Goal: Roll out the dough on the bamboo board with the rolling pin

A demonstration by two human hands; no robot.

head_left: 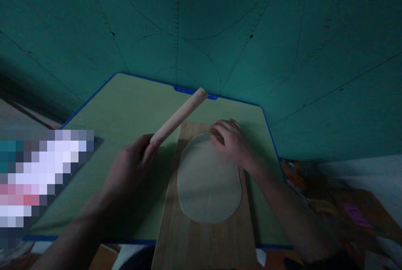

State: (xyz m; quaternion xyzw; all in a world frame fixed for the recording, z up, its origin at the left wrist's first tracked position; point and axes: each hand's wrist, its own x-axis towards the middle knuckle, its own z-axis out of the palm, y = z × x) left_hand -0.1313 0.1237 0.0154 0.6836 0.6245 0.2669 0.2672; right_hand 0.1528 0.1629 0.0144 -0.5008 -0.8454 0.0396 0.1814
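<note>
A wide, thin sheet of rolled dough point(209, 182) lies flat on a wooden cutting board point(204, 243). My left hand point(135, 157) is closed round the near end of a plain wooden rolling pin point(180, 115). The pin is tilted, its far end raised toward the upper right, and it is clear of the dough. At the upper right of the dough rests my right hand point(230, 140), its fingers bent over the dough's edge and the board's far end. Whether those fingertips pinch the dough I cannot tell.
Beneath the board is a pale table point(141, 98) with a blue rim. A green wall point(201, 23) with drawn lines rises behind it. At the left, a blurred-out bright object point(47, 173) sits on the table. Cardboard boxes point(361, 207) stand at the lower right.
</note>
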